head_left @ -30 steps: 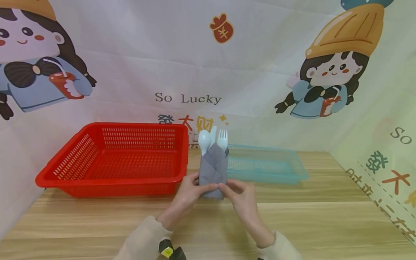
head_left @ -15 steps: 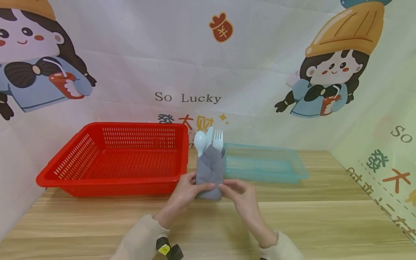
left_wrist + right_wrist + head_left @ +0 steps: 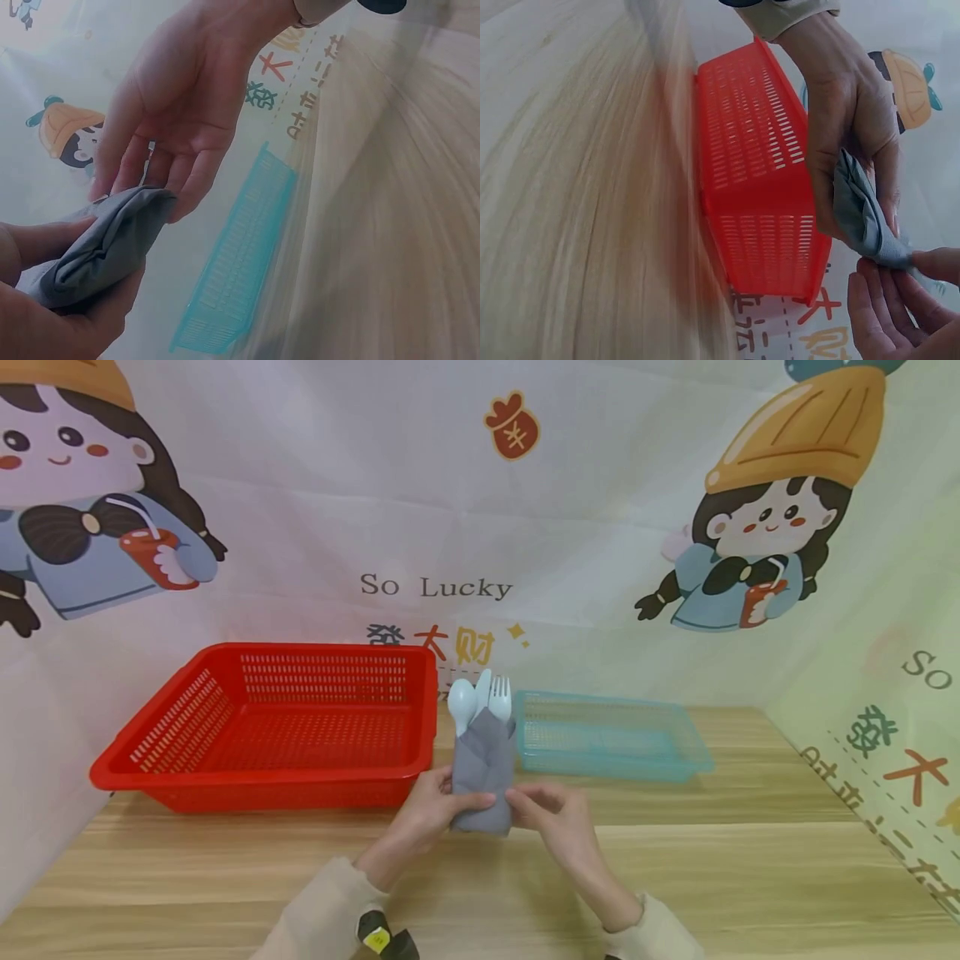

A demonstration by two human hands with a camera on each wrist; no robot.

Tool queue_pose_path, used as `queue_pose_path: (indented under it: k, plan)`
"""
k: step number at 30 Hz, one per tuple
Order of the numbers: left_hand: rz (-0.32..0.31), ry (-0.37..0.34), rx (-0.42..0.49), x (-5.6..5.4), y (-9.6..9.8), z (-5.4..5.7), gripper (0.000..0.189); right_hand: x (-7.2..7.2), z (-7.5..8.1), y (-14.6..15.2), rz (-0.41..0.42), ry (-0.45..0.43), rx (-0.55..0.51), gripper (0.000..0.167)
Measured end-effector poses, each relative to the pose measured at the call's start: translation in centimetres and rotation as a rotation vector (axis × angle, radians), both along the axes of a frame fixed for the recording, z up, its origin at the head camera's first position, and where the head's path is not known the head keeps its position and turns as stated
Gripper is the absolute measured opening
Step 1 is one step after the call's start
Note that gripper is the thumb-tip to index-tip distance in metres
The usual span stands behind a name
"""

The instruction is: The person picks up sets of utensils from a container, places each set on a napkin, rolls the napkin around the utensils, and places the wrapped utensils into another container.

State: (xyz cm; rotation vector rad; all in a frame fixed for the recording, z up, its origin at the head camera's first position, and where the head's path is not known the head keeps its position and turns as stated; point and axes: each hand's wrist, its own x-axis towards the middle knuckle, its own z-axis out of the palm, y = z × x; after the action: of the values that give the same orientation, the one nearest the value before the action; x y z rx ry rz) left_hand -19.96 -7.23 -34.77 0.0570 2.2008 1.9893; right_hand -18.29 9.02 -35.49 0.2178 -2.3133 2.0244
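Note:
A grey folded napkin [image 3: 480, 764] is held upright above the table in the head view. From its top stick out a pale plastic spoon [image 3: 461, 700], knife [image 3: 482, 685] and fork [image 3: 500, 699]. My left hand [image 3: 427, 802] grips the napkin's left side, thumb across its front and fingers behind. At the right edge, my right hand [image 3: 558, 818] pinches it lightly between thumb and fingertips. The napkin's folded bottom end [image 3: 101, 255] shows in the left wrist view. Both wrist views show no cutlery clearly.
A large red plastic basket [image 3: 262, 779] stands on the wooden table [image 3: 712, 877] to the left, close to my left hand. Back right sits a shallow light-blue basket [image 3: 615, 768]. A printed cloth [image 3: 600, 527] hangs behind.
The napkin with its cutlery has shifted a little left and then lower. My right thumb has slid from its front to its right edge; the left hand keeps its grip.

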Motion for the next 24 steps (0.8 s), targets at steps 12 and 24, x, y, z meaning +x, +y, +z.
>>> queue_pose_path:
  k: [12, 24]
  plan:
    - [-0.063, -0.02, -0.04, 0.2, -1.2, 1.2, 0.045, -0.2, 0.4, 1.2, 0.298, -0.089, -0.045, 0.046]
    - [-0.24, -0.057, -0.091, -0.3, -5.3, 4.7, 0.05, -1.6, 2.9, 2.8, 0.384, -0.04, 0.199, 0.044]
